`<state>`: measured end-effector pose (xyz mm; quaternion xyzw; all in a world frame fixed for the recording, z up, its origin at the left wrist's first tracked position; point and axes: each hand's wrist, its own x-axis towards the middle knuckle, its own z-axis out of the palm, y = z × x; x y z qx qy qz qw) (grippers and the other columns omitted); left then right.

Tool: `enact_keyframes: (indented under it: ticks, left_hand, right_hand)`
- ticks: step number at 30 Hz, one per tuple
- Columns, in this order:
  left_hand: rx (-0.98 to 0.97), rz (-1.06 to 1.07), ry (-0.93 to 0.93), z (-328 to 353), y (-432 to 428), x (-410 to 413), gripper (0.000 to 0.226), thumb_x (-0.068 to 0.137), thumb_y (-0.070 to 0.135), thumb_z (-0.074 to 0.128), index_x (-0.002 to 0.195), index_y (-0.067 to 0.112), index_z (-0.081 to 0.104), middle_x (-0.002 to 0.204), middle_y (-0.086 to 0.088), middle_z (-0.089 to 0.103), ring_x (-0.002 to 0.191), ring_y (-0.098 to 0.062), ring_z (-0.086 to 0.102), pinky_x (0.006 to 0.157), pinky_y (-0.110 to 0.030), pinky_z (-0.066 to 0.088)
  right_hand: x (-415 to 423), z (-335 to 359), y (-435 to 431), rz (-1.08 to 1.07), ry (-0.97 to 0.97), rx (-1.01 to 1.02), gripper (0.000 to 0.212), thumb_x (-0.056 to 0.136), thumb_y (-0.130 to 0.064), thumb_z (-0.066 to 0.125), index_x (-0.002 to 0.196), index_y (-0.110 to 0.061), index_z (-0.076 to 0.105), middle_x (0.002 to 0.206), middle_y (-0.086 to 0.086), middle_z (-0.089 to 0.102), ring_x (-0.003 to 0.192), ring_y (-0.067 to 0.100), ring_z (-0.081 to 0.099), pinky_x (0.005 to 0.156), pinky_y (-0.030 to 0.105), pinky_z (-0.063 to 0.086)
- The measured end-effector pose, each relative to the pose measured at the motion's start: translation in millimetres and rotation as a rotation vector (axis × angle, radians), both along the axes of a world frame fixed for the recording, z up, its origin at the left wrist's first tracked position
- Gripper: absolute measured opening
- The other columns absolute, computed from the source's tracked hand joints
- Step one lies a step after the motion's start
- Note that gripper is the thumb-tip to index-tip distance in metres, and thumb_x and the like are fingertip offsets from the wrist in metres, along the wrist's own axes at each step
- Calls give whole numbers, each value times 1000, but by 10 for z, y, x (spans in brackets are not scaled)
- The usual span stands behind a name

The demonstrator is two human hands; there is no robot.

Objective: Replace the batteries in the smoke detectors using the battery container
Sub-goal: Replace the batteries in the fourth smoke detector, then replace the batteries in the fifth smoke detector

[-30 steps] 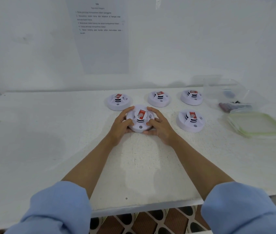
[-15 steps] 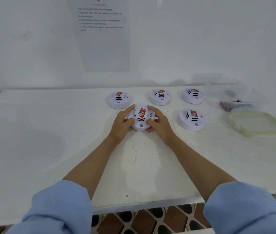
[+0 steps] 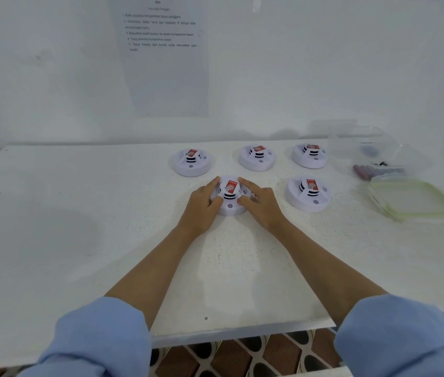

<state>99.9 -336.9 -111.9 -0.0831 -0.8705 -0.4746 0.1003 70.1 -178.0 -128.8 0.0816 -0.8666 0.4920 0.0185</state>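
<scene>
The smoke detector in hand was sat roughly mid-tabletop, a bit nearer the far edge, with four other detectors parked behind it and to its right. It was gripped from both sides: the left hand was curled round its left rim and the right hand round its right. Both forearms were stretched straight out from the near edge, wrists kept low. Looked like a twist-off or a flip was being set up, so the body should probably be held firm and turned evenly, not pried. The battery container was left open by the far right corner, its lid just in front.
</scene>
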Motion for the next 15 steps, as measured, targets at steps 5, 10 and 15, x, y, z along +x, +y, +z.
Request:
enact_keyframes:
  ticks: [5,10,15]
  left_hand:
    - [-9,7,-34,-6,-2,3,44,96,11,41,140,4,37,144,-13,42,131,-23,41,100,-18,27]
    - [75,26,-40,61,-32,31,51,86,24,41,134,6,45,139,-11,46,128,-20,40,101,-14,22]
    - [163,192,31,250,-280,-81,61,73,27,49,131,10,46,133,-8,47,122,-15,38,101,-23,27]
  right_hand:
    - [132,157,-35,-22,-6,71,57,81,-43,47,136,-27,44,89,-2,53,97,23,47,97,38,42]
    - [99,275,-19,-27,2,-22,49,88,-28,58,135,-25,43,129,0,51,120,20,36,106,35,28]
    - [-167,730,-101,12,39,-188,59,81,-21,69,134,-22,44,117,-4,47,110,12,43,100,27,33]
